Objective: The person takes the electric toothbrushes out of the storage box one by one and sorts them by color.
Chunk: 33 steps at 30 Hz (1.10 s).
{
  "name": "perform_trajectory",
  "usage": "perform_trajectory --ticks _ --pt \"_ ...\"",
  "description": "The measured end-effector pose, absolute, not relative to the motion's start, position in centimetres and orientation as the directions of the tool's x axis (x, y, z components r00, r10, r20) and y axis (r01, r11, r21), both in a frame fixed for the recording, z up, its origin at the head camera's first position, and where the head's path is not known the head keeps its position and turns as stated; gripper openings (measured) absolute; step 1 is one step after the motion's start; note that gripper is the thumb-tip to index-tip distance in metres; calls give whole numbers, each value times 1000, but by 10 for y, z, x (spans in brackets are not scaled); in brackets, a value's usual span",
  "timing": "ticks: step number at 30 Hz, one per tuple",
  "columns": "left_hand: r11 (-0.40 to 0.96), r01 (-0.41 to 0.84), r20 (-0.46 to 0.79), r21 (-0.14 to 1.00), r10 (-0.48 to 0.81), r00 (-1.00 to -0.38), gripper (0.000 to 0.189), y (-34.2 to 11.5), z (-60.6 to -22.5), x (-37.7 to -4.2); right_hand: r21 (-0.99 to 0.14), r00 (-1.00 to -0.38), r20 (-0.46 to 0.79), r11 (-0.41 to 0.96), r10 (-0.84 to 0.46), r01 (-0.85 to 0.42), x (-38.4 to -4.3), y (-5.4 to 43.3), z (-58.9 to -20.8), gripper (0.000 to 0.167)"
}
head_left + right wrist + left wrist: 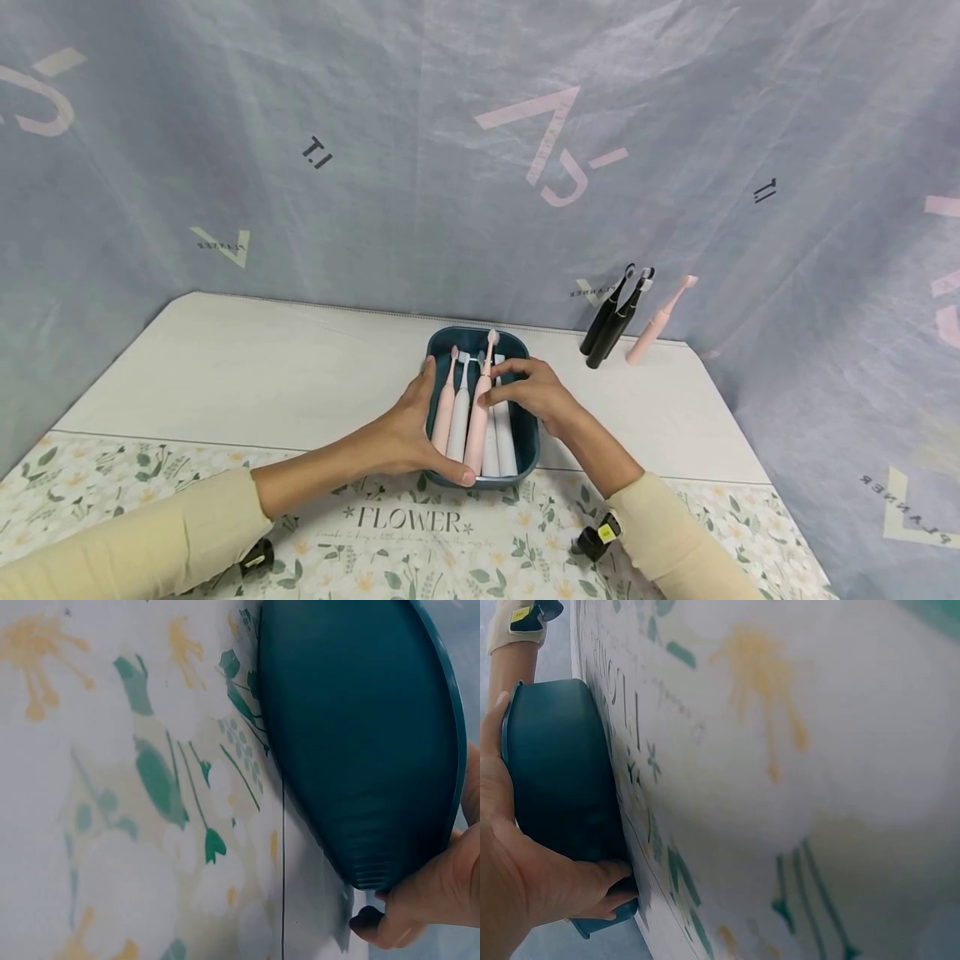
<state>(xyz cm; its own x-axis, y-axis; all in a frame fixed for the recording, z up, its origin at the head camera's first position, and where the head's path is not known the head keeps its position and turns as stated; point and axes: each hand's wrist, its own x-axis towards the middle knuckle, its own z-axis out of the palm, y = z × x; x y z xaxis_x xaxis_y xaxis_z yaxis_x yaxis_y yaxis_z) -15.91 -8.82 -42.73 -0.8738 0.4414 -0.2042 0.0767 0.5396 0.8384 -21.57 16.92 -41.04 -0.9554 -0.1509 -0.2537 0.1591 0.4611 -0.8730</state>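
A dark teal bin [534,442] stands on the table with several electric toothbrushes lying inside. My left hand [411,433] grips its left side, the thumb over the near rim; the left wrist view shows the fingers against the bin's outer wall [562,765]. With thumb and forefinger, my right hand [538,393] pinches a pink electric toothbrush [477,429] that lies on top, its head near the far rim. Left of it are a pale grey toothbrush [459,425] and another pink one [444,415]; white ones [504,433] lie to the right. In the right wrist view the bin [360,750] hides the fingertips.
At the back right, black electric toothbrushes [617,329] stand upright beside a pink one [656,329]. A floral cloth [375,567] covers the near part of the white table [247,375]. A grey-blue curtain [360,233] hangs behind.
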Motion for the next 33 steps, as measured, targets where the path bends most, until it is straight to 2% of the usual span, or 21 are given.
perform_trajectory --ticks 7,15,23,33 --pt "533 60 -214 844 437 -874 178 -87 -428 -160 -892 -974 -191 436 -124 120 -216 167 -410 42" --pt "545 52 -222 837 424 -878 176 -86 -427 -159 -905 -990 -116 419 -84 70 -214 165 -411 48" --pt "516 64 -203 854 443 -873 175 -85 -429 -159 -931 -999 14 365 -43 -28 -217 170 -408 51" --pt "509 61 -192 859 430 -882 177 -86 -430 -159 -969 -993 115 218 -12 -115 -218 173 -404 48"
